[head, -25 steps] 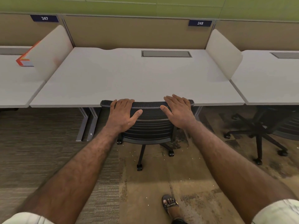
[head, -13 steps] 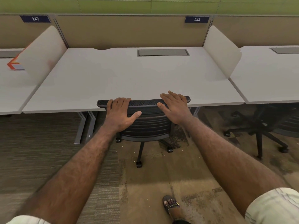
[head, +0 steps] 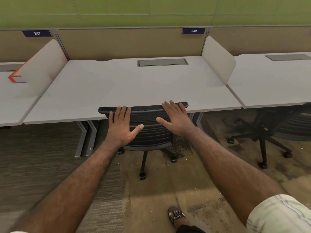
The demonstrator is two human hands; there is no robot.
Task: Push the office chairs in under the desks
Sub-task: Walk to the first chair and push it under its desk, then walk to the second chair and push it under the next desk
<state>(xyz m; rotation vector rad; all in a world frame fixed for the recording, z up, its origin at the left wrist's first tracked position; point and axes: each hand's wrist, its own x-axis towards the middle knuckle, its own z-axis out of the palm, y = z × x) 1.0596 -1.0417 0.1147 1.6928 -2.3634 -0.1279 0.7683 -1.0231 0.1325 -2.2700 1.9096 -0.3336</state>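
Observation:
A black mesh office chair (head: 149, 135) stands tucked against the front edge of the white middle desk (head: 117, 84), its seat hidden under the desktop and its backrest top level with the edge. My left hand (head: 121, 126) lies flat over the left of the backrest, fingers straight and apart, fingertips at the top rim. Over the right of the backrest my right hand (head: 175, 118) is also flat with spread fingers. Neither hand curls around the rim.
A second black chair (head: 262, 132) sits under the right desk (head: 272, 81). White dividers (head: 217, 59) separate the desks. Grey desk legs (head: 87, 137) stand left of the chair. An orange and blue object (head: 16, 78) lies on the left desk. My sandalled foot (head: 175, 216) is on the carpet.
The fingers of both hands have straightened and lifted from curling over the backrest's top rim. The chair has rolled slightly further in towards the desk.

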